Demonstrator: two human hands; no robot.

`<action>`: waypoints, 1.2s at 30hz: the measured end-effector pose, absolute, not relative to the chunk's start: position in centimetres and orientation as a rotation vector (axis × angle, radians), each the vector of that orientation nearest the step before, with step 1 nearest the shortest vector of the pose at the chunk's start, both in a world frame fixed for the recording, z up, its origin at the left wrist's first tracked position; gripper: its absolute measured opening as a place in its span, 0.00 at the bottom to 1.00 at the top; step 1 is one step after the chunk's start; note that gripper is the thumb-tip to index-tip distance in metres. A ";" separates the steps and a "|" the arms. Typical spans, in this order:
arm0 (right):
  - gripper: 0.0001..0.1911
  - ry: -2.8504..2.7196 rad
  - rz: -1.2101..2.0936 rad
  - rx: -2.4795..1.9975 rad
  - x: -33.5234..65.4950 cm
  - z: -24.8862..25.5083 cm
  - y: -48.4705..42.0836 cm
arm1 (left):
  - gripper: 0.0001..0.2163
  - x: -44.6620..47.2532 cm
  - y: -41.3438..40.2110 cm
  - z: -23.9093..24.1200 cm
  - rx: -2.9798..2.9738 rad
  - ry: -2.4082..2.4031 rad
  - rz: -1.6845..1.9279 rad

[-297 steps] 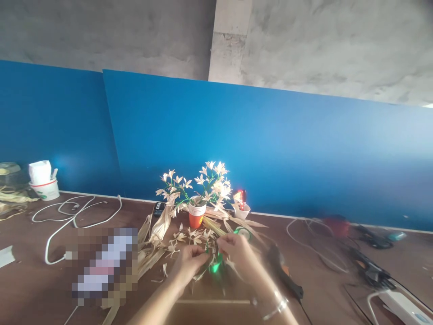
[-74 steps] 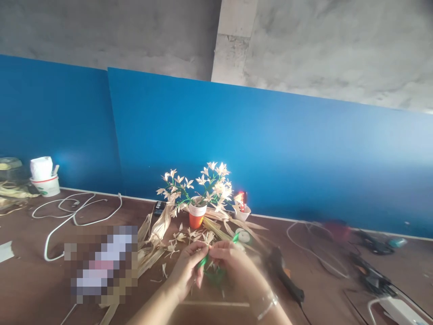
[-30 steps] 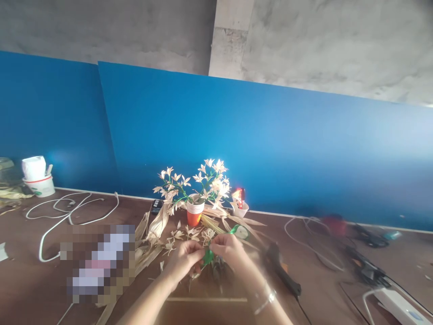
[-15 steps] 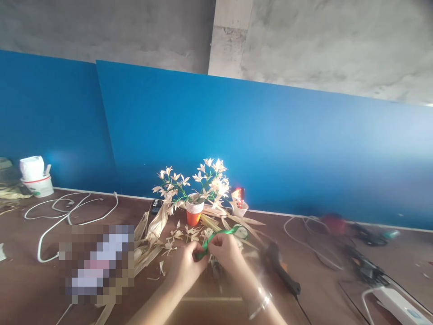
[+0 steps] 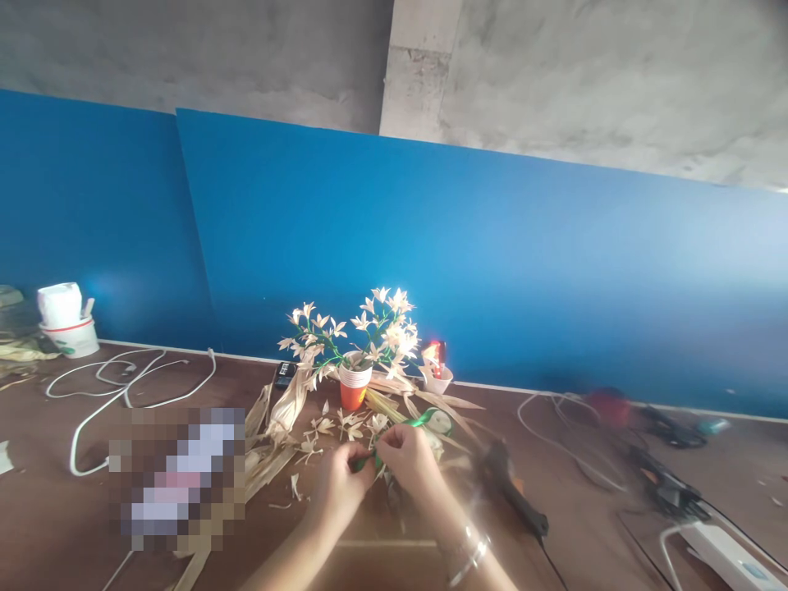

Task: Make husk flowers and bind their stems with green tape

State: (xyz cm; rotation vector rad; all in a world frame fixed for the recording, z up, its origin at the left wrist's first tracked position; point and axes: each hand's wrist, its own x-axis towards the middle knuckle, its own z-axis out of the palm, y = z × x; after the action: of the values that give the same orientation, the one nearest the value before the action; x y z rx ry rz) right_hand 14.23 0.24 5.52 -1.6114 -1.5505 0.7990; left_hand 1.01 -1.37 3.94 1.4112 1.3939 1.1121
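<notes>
My left hand (image 5: 342, 483) and my right hand (image 5: 407, 460) meet low in the middle of the view, their fingertips pinched together on a strip of green tape (image 5: 420, 419). The strip runs from a roll (image 5: 439, 421) lying behind my right hand. Fingers hide most of the piece between them. Just beyond stands a stack of paper cups (image 5: 354, 387), orange outside, bearing green stems with pale husk flowers (image 5: 397, 336). Loose husk flowers (image 5: 350, 425) lie on the table in front of the cups.
Dried husks (image 5: 286, 414) spread around the cups. A black glue gun (image 5: 514, 492) with its cord lies right of my hands. White cables (image 5: 116, 394) loop at left, and a blurred-out object (image 5: 185, 476) lies nearer. A power strip (image 5: 730, 554) sits at far right.
Both hands stay pinched close together, with slight finger movement. Less green tape shows between and above the fingers now. Everything else stays put.
</notes>
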 end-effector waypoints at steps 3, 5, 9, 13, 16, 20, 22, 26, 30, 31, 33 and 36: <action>0.04 -1.530 0.814 -1.611 14.2 5.8 0.1 | 0.07 1.2 -1.3 4.0 1.308 1.338 1.102; 0.05 -1.521 0.825 -1.599 14.2 6.0 0.0 | 0.08 1.2 -1.2 4.0 1.266 1.298 1.108; 0.05 -1.482 0.876 -1.554 14.0 6.2 -0.1 | 0.07 1.3 -0.9 3.6 1.198 1.211 1.148; 0.06 -1.350 1.066 -1.488 14.1 6.7 -0.1 | 0.05 1.2 -0.5 3.0 1.121 1.150 1.148; 0.07 -1.259 1.246 -1.419 14.3 7.0 -0.4 | 0.05 1.2 -0.4 2.8 1.038 1.108 1.102; 0.08 -1.081 1.470 -1.287 14.7 6.8 -0.7 | 0.08 1.1 -0.6 3.0 0.988 1.048 1.025; 0.10 -1.031 1.555 -1.208 14.9 6.6 -0.7 | 0.09 1.0 -0.7 3.2 0.957 1.007 1.008; 0.11 -1.030 1.625 -1.131 15.2 6.1 -0.2 | 0.09 0.9 -0.9 3.5 0.898 0.938 1.008; 0.11 -1.044 1.621 -1.138 15.3 6.0 0.0 | 0.08 0.9 -1.1 3.7 0.894 0.935 1.005; 0.11 -1.047 1.612 -1.148 15.3 6.0 0.0 | 0.08 1.0 -1.1 3.7 0.906 0.952 1.007; 0.11 -1.059 1.567 -1.189 15.2 6.0 -0.1 | 0.08 1.2 -1.0 3.4 0.941 1.010 1.013; 0.10 -1.097 1.468 -1.264 14.9 6.1 -0.2 | 0.09 1.4 -0.7 2.9 1.003 1.123 1.029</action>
State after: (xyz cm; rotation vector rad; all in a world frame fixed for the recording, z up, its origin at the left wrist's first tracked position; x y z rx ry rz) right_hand 14.86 -0.21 6.11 -1.2643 -1.0970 1.4681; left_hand 1.45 -0.70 2.90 1.0032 1.1230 1.0291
